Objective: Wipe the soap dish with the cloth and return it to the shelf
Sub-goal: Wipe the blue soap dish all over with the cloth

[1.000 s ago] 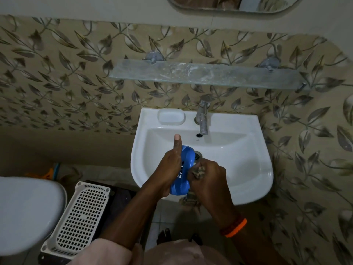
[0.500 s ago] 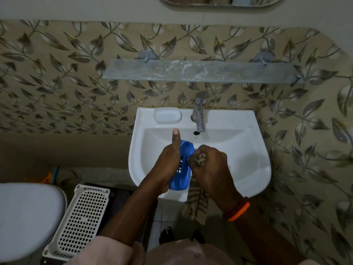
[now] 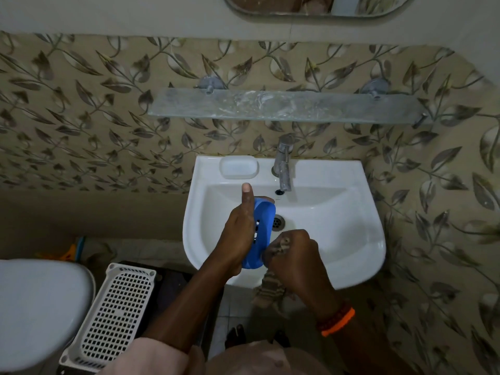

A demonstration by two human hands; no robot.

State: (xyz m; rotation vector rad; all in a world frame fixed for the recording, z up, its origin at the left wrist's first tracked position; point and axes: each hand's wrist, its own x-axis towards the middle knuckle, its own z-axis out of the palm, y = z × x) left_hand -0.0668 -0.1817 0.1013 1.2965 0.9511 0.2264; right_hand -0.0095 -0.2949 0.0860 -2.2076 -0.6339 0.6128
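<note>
My left hand (image 3: pixel 238 231) grips a blue soap dish (image 3: pixel 261 234) on its edge over the white sink (image 3: pixel 351 239), thumb pointing up along its rim. Slots show in the dish's face. My right hand (image 3: pixel 295 255) is closed on a striped brown cloth (image 3: pixel 270 290), pressing it against the lower right end of the dish; the rest of the cloth hangs below the sink's front edge. The glass shelf (image 3: pixel 284 106) is on the wall above the tap, with nothing standing on it.
A tap (image 3: pixel 282 166) stands at the back of the sink beside a moulded soap recess (image 3: pixel 238 167). A white perforated basket (image 3: pixel 113 315) sits on the floor at the left, next to a toilet lid (image 3: pixel 35 315). A mirror edge (image 3: pixel 311 9) is at the top.
My right hand with the cloth has slid down from the upper part of the dish to its lower end. My left hand holds the dish in about the same place.
</note>
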